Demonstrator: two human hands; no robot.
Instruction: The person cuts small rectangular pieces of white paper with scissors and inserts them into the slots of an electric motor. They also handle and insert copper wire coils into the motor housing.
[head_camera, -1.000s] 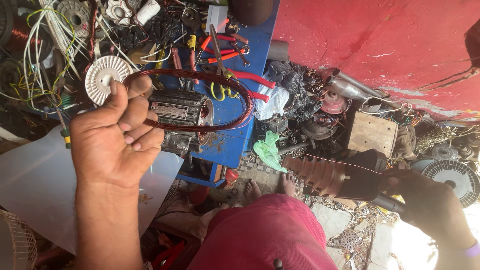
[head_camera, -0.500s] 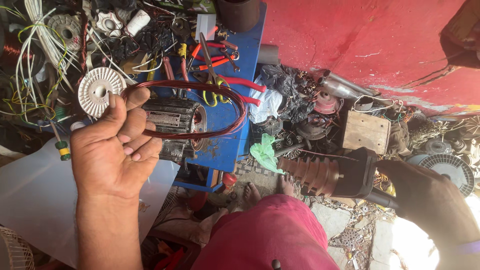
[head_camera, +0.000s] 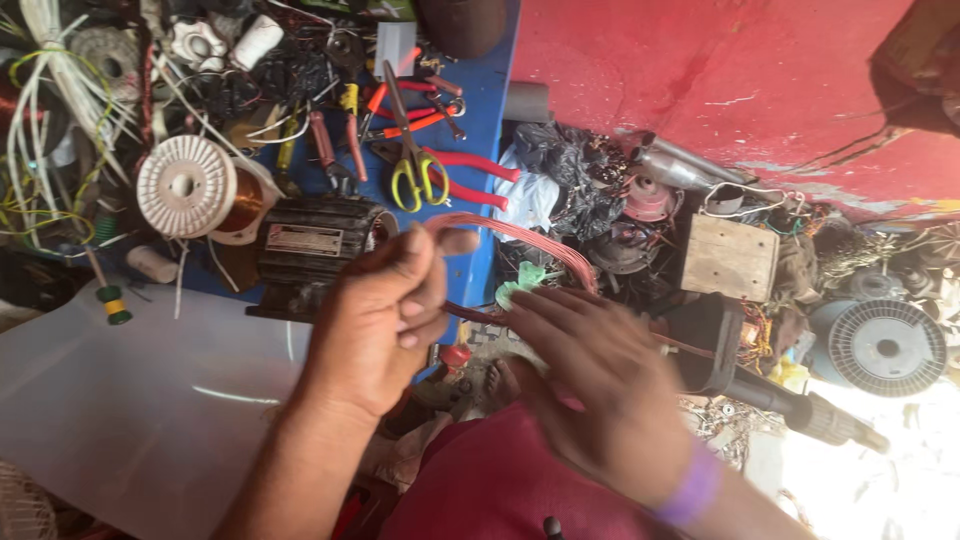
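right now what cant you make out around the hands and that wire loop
- Head view: lower run of the copper wire loop is hidden behind the right hand, which is motion-blurred.
- Left hand covers part of the black motor.
- Grey spool is blurred and washed out by glare.

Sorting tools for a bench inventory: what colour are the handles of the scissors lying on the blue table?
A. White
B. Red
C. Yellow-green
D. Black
C: the scissors on the blue table have yellow-green loop handles, lying beside red-handled pliers, just beyond the left hand holding the copper wire coil.
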